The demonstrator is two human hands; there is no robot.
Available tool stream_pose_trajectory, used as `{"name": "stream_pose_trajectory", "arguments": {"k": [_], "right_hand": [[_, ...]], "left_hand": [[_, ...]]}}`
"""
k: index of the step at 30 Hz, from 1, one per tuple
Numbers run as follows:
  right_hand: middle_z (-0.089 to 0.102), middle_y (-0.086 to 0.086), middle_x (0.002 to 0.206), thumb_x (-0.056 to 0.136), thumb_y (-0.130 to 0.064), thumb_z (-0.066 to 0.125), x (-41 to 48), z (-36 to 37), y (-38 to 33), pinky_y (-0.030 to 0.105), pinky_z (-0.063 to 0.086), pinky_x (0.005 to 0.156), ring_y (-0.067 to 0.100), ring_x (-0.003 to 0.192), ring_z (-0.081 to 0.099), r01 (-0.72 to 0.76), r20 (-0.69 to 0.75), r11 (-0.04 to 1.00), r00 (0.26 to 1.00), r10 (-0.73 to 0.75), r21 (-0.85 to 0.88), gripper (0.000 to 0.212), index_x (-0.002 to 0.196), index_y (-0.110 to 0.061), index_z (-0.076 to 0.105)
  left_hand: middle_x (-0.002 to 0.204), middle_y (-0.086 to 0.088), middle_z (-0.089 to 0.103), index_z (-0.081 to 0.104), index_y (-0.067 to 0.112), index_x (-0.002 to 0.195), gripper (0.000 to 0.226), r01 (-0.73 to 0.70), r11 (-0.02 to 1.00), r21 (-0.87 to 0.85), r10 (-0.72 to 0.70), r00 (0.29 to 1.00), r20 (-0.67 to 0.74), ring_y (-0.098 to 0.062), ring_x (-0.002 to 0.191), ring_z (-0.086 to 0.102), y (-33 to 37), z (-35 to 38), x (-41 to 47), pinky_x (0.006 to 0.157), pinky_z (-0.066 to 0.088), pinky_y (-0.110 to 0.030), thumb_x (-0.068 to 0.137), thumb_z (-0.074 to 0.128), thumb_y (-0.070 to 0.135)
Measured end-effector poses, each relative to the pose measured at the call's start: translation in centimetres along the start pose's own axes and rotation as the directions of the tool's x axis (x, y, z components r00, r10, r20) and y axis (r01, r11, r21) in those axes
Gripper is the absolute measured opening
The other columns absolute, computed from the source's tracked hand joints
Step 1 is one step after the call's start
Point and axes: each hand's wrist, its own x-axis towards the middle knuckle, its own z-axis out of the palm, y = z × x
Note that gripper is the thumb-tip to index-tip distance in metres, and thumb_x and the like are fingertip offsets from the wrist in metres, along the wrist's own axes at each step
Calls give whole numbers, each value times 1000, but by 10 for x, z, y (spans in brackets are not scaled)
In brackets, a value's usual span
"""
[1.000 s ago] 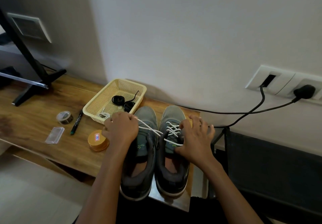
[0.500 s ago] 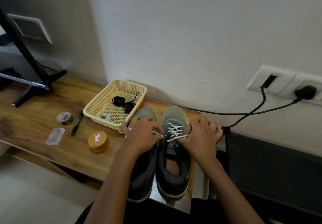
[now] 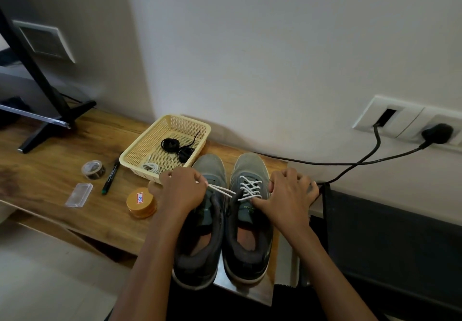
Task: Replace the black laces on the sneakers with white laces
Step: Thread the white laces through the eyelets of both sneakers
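Two grey sneakers stand side by side on the wooden table (image 3: 50,170), toes to the wall. The right sneaker (image 3: 250,225) carries a crossed white lace (image 3: 250,187). The left sneaker (image 3: 202,233) shows no lace in its eyelets. My left hand (image 3: 181,192) sits over the left sneaker and grips two white lace strands that stretch tight across to the right sneaker. My right hand (image 3: 287,195) rests on the right sneaker's outer side, thumb at the lace. Coiled black laces (image 3: 176,147) and a white lace bundle (image 3: 150,167) lie in the yellow basket (image 3: 140,153).
Left of the sneakers lie a round orange tin (image 3: 141,202), a marker pen (image 3: 110,175), a tape roll (image 3: 93,169) and a clear plastic case (image 3: 78,194). A black stand (image 3: 47,110) is at the far left. Black cables (image 3: 350,163) run from wall sockets on the right.
My left hand has moved left, away from the right sneaker, drawing the white lace strands out longer and tight. My right hand stays on the right sneaker.
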Motion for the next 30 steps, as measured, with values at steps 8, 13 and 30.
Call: {"name": "stream_pose_trajectory", "arguments": {"k": [8, 13, 30], "right_hand": [[48, -11, 119, 74, -44, 64, 2, -4, 3, 48, 17, 110, 21, 123, 28, 38, 99, 998, 994, -43, 53, 21, 73, -29, 51], [50, -9, 120, 77, -39, 63, 1, -4, 2, 46, 17, 109, 21, 123, 29, 35, 112, 998, 993, -41, 50, 15, 77, -27, 54], [51, -9, 120, 86, -34, 60, 10, -19, -24, 35, 26, 96, 19, 120, 31, 5, 110, 945, 993, -44, 328, 8, 84, -27, 65]], "left_hand": [[150, 11, 31, 61, 46, 86, 3, -211, 967, 144, 185, 967, 178, -22, 143, 11, 23, 4, -16, 111, -6, -56, 85, 62, 48], [142, 14, 41, 61, 38, 77, 10, -165, 972, 165, 128, 968, 215, -22, 141, 15, 21, -2, -18, 111, -5, -56, 84, 64, 45], [160, 8, -5, 60, 36, 112, 26, -97, 992, 75, 75, 966, 247, -28, 146, -11, 26, -2, -16, 112, -5, -57, 100, 37, 35]]}}
